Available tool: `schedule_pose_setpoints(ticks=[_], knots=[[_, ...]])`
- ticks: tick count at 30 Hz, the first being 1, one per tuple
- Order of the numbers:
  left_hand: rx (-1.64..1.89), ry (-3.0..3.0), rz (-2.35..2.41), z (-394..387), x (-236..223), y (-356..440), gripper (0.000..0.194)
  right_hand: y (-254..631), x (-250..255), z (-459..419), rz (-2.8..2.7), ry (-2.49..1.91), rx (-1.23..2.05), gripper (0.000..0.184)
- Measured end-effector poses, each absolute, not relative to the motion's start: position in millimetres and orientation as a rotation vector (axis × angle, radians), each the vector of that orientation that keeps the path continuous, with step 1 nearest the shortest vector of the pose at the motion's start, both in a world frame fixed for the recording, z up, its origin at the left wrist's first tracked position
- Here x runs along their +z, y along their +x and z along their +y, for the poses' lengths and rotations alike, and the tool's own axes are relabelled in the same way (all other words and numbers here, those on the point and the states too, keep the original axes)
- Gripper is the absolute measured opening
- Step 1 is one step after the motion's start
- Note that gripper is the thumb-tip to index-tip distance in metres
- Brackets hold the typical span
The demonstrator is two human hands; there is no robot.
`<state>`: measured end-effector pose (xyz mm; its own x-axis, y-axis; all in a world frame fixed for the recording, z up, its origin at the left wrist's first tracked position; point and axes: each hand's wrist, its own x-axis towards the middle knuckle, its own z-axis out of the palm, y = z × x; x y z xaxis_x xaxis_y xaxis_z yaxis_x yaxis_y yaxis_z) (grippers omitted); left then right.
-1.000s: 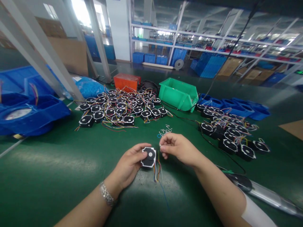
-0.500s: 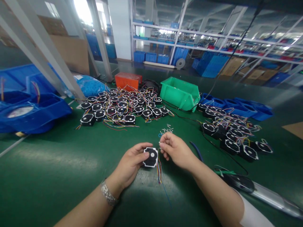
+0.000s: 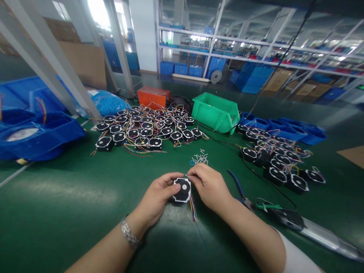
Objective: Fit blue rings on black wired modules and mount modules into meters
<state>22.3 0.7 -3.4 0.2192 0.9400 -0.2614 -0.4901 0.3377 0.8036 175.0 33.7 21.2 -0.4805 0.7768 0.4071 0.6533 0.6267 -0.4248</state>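
Observation:
My left hand [image 3: 159,197] grips a small motor [image 3: 182,190], a black squarish block with white edges and a pale round centre, thumb on its top face. Coloured wires [image 3: 193,210] hang from the motor's right side toward me. My right hand [image 3: 209,185] pinches a tiny screw [image 3: 186,175] at the motor's upper right corner. Just beyond that hand lies a loose pile of long screws [image 3: 202,156]. Whether the screw touches the motor I cannot tell.
Many wired motors [image 3: 155,143] cover the far left, others [image 3: 277,175] the right. A green bin [image 3: 213,112] and an orange box [image 3: 153,98] stand behind. Blue-handled pliers [image 3: 236,182] and a silver power screwdriver [image 3: 321,233] lie right. Blue trays [image 3: 42,140] sit left.
My right hand has moved left with the screw, up to the motor's upper right corner. More of the pliers shows beside my forearm. My left hand keeps its hold.

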Motion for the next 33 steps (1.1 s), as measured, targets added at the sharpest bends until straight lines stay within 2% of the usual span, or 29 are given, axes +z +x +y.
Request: schedule_pose_setpoints(ticks=[6,10,14,18,25,33], knots=[[1.09,0.646,0.832,0.0,-3.8,22.3,0.024,177.5,14.4,33.9,-2.435,-1.009,0.011,0.021],[1.089,0.591,0.823,-1.5,-1.6,23.8,0.026,176.7,9.9,31.9,-2.407,-0.98,-0.019,0.023],[1.076,0.548,0.77,-2.5,0.1,24.9,0.025,171.1,8.3,27.9,-2.223,-1.009,0.11,0.021],[1.08,0.521,0.729,-2.5,0.1,25.6,0.022,165.4,13.9,22.1,-1.965,-1.138,0.361,0.012],[1.097,0.459,0.718,-1.1,-2.7,25.6,0.02,161.8,17.8,19.7,-1.718,-1.214,0.754,0.011],[1.048,0.423,0.686,-0.5,-3.6,23.2,0.015,165.4,18.2,26.7,-1.795,-1.09,0.758,0.013]])
